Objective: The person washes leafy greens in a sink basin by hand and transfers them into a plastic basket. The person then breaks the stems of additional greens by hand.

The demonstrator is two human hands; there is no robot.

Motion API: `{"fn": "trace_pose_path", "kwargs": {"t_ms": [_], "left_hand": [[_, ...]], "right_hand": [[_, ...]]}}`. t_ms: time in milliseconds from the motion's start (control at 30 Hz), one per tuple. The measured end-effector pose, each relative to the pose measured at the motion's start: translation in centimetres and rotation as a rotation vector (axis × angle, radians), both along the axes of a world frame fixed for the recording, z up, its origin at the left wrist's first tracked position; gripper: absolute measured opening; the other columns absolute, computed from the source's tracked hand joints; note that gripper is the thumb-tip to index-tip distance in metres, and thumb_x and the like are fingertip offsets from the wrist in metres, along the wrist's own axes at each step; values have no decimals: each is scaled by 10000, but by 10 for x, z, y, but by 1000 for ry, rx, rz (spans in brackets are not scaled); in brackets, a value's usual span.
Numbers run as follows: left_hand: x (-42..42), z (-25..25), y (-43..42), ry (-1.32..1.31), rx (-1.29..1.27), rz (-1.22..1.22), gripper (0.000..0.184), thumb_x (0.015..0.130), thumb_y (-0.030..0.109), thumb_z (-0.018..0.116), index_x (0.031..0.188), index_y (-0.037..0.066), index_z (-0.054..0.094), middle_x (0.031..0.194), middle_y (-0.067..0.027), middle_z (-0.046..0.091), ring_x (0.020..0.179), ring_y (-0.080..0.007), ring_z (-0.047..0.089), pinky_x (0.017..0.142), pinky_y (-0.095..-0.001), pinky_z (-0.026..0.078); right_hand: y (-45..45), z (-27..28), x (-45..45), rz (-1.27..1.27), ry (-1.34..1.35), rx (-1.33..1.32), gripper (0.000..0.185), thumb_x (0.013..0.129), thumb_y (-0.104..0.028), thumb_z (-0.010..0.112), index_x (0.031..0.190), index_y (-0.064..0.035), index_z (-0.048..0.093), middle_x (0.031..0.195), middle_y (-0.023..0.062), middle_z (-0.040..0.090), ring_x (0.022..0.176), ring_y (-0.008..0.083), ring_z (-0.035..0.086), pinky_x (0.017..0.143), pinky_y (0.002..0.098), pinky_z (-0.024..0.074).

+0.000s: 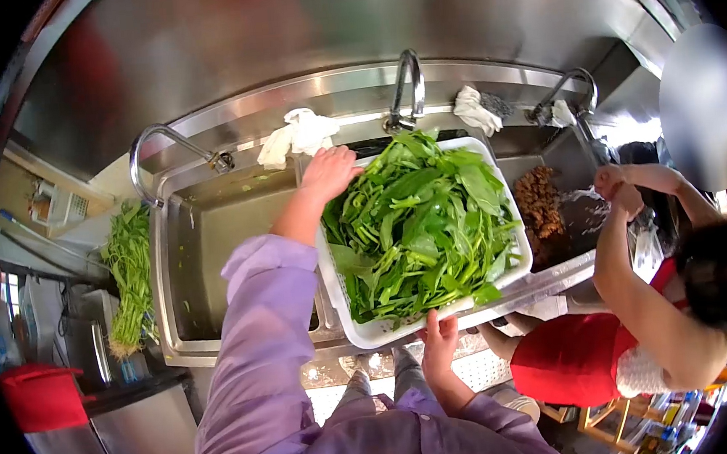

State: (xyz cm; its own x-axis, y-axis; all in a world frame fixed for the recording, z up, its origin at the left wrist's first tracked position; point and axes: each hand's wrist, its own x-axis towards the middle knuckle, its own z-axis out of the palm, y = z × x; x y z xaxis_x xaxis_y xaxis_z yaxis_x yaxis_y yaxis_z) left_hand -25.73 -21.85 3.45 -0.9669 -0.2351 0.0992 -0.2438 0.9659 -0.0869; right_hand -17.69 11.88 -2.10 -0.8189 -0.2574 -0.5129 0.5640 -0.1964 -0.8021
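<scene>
A white plastic basket [369, 334] heaped with leafy green vegetables [422, 223] sits over the middle of the sink, its rim slightly turned. My left hand [331, 173] grips the basket's far left corner, fingers over the rim beside the leaves. At the near edge, my right hand [441, 344] holds the rim, with the thumb side showing and some fingers hidden below the basket. The greens rise above the rim, and some stems and leaves overhang the near side.
Left is a sink basin [229, 236] holding cloudy water and leaf scraps. Beyond it lies a bunch of greens [128, 277]. A faucet [405, 89] rises behind the basket. At right, a co-worker in a red apron [571, 357] works near brown food pieces [539, 202]. White cloths [296, 137] lie behind.
</scene>
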Motion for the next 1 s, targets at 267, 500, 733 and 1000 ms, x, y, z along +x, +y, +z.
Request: {"fn": "trace_pose_path", "kwargs": {"t_ms": [267, 500, 733, 1000], "left_hand": [[11, -20, 0, 255, 207, 204, 325, 786, 350, 503, 946, 67, 495, 905, -87, 523, 882, -247, 501, 774, -364, 358], [188, 18, 42, 687, 440, 457, 238, 774, 204, 555, 945, 46, 505, 880, -131, 532, 822, -268, 528, 711, -342, 429], [452, 7, 86, 886, 194, 1007, 170, 767, 126, 559, 903, 30, 523, 838, -96, 527, 757, -201, 524, 677, -301, 420], [678, -37, -67, 796, -68, 1430, 51, 717, 121, 549, 739, 75, 553, 741, -91, 531, 731, -271, 509, 621, -373, 392]], "right_hand": [[14, -22, -10, 327, -159, 159, 191, 841, -216, 505, 838, -42, 426, 720, 50, 514, 563, 123, 521, 492, 246, 467], [25, 15, 5, 1022, -176, 188, 220, 861, -204, 416, 786, -11, 492, 686, 82, 545, 492, 125, 511, 463, 243, 447], [-89, 55, 67, 1303, 131, 47, 199, 853, -186, 431, 804, -3, 494, 707, 72, 556, 521, 110, 512, 487, 229, 436], [-236, 62, 222, 1346, 205, 73, 156, 847, -144, 440, 802, -8, 501, 697, 63, 566, 537, 102, 516, 506, 223, 443]]}}
